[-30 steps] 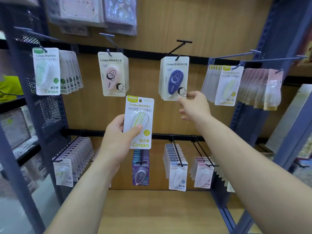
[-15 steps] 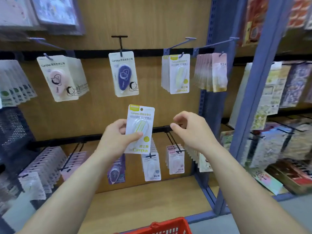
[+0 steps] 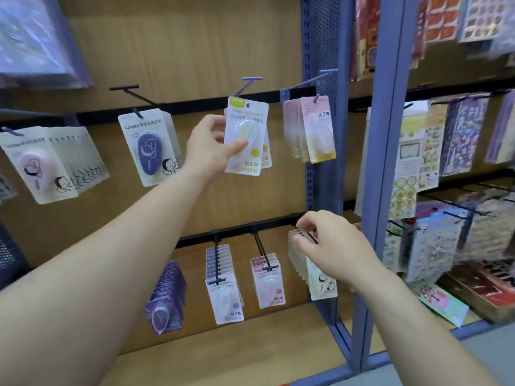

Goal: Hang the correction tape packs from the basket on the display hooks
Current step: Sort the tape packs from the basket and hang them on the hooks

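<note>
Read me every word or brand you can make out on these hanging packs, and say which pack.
"Campus": top of the navy pack.
"修正带", "Campus": foot of the yellow pack in the left hand.
"修正带": upper pink pack.
"修正带", "Campus": lower white pack.
Cream packs at the right hand: unreadable.
Smaller print and the sticker sheets: too blurred to read.

stationery shop: carded correction tape packs (image 3: 150, 147) on display hooks (image 3: 124, 88), sticker sheets (image 3: 462, 135).

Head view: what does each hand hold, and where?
The left hand grips the yellow correction tape pack by its left edge, thumb on the blister. The right hand touches hung packs' tops; grip unclear.
</note>
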